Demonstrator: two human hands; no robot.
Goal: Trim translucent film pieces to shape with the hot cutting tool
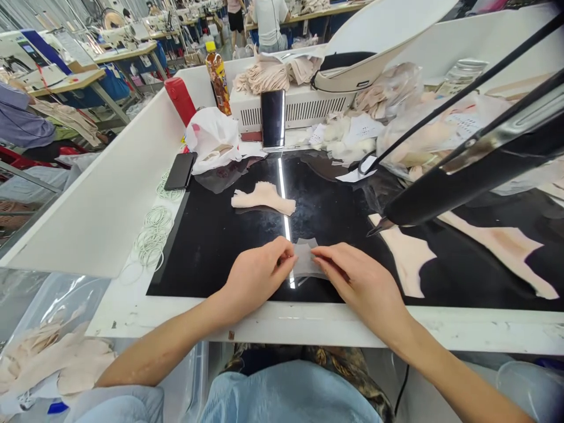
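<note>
Between my hands, just above the black work surface [211, 258], is a small piece of thin, translucent white sheet [305, 258]. My left hand [259, 273] pinches its left edge between thumb and forefinger. At its right edge, my right hand [359, 282] grips it the same way. Beyond my hands lies a cut beige fabric piece [264, 198] with curved edges. Two more beige pieces, a shorter one [408, 258] and a longer one [502, 238], lie to the right of my right hand.
A thick black arm [467, 170] slants in from the right, its tip low over the surface. Left are pale green cord loops [152, 238] and a black phone [180, 170]. Behind stand another phone [273, 117], a bottle [218, 79] and a vented white box [308, 111].
</note>
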